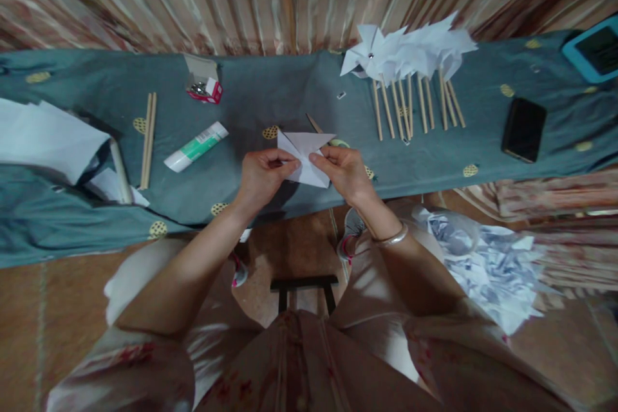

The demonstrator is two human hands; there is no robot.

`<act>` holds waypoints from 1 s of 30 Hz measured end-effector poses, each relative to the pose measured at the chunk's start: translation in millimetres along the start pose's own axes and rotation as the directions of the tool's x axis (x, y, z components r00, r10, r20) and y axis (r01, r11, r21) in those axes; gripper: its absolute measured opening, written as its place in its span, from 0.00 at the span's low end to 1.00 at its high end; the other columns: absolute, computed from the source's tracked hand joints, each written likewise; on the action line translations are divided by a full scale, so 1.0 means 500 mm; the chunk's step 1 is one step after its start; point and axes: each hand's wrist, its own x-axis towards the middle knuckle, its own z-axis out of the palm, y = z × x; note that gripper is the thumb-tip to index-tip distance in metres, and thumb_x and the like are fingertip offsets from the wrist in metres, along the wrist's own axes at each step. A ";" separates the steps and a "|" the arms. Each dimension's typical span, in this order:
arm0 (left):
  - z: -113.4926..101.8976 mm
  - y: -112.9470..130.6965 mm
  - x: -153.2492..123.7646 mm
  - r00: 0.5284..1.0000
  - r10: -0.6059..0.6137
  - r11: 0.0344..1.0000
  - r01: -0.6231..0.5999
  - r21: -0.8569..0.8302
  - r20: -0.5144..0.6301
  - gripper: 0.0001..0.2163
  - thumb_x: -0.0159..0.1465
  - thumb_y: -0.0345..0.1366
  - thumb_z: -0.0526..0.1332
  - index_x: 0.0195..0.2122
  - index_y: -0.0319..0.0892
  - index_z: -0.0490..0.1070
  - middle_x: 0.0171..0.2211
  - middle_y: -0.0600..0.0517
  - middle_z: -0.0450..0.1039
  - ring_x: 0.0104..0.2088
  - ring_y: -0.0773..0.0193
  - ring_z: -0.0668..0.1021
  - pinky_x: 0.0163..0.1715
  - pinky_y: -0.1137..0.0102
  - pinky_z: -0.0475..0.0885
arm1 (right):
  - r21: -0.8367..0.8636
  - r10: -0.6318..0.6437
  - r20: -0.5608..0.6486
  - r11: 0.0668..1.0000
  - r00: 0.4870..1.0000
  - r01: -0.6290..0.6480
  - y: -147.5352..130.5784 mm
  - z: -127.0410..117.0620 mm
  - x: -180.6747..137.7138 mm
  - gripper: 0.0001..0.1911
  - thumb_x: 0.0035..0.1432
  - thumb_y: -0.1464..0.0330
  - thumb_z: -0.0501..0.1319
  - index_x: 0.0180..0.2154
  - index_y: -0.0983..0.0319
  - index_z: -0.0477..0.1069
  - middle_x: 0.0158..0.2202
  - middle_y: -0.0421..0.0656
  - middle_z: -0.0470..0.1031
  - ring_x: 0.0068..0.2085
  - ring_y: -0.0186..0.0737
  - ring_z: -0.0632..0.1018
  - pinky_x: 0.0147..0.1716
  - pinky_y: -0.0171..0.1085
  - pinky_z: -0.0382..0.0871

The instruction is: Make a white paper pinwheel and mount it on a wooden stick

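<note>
Between my two hands is a white paper square (309, 167) with slits cut in toward its middle. My left hand (268, 174) pinches its left side, thumb and fingertips near the centre. On the other side my right hand (345, 170) is closed on the paper too, thumb near the middle. Just beyond the paper lies a pair of scissors (315, 123), its blade pointing away and its handle partly hidden by the paper and my right hand. A green and white glue stick (197, 147) lies left of my left hand.
Finished paper pinwheels (410, 55) on wooden sticks lie at the back right. A small red box (205, 87) holds metal pieces. Two sticks (149, 140), white paper sheets (48, 138), a black phone (524, 130) and a blue-edged device (593, 48) rest on the table. A bag of cut paper (492, 264) sits lower right.
</note>
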 end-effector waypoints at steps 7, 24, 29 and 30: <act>0.002 0.007 0.002 1.000 0.024 0.999 -0.023 0.033 -0.017 0.06 0.50 0.37 0.72 0.24 0.41 0.80 0.25 0.52 0.79 0.27 0.66 0.74 0.28 0.73 0.68 | -0.014 -0.015 -0.038 1.000 0.999 0.015 0.005 0.002 0.002 0.25 0.54 0.46 0.66 0.23 0.61 0.69 0.21 0.36 0.60 0.26 0.31 0.61 0.25 0.35 0.53; 0.000 0.005 0.005 0.999 -0.034 0.997 0.032 -0.066 -0.033 0.11 0.50 0.43 0.73 0.25 0.42 0.79 0.25 0.53 0.77 0.26 0.66 0.73 0.28 0.71 0.66 | -0.100 -0.017 0.113 0.995 0.993 0.029 -0.021 -0.027 -0.002 0.37 0.50 0.32 0.57 0.25 0.60 0.70 0.22 0.37 0.62 0.26 0.33 0.63 0.25 0.36 0.55; 0.003 0.013 0.003 0.994 -0.102 0.977 0.095 -0.190 -0.028 0.11 0.47 0.42 0.75 0.25 0.41 0.79 0.25 0.53 0.77 0.26 0.67 0.73 0.28 0.71 0.67 | -0.210 -0.059 0.070 0.975 0.996 0.072 -0.027 -0.019 -0.008 0.37 0.53 0.31 0.53 0.23 0.59 0.65 0.21 0.35 0.59 0.25 0.32 0.61 0.25 0.36 0.53; 0.003 0.014 0.003 0.993 -0.116 0.972 0.108 -0.210 -0.027 0.11 0.46 0.42 0.75 0.25 0.41 0.79 0.25 0.52 0.77 0.26 0.67 0.73 0.28 0.72 0.68 | -0.218 -0.065 0.062 0.973 0.996 0.077 -0.026 -0.018 -0.008 0.37 0.53 0.31 0.52 0.23 0.59 0.64 0.21 0.36 0.59 0.25 0.32 0.61 0.25 0.36 0.53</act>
